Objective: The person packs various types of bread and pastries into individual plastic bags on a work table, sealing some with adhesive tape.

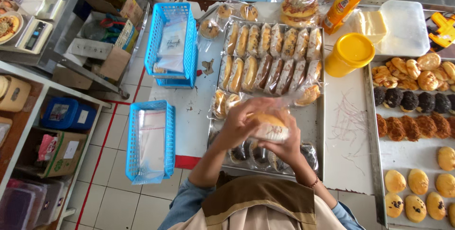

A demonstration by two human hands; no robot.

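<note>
Hands (265, 133) round bagged bun (269, 124) — above tray (320, 130) (mid-edge)

The person's left hand (239, 123) and right hand (289, 147) hid most of the bagged bun (269, 124) and the dark pastries (258, 155) beneath. The baking tray (379, 173) at right ran past the frame's edge, and the weighing scale (33, 33) display was too small to read.
</note>
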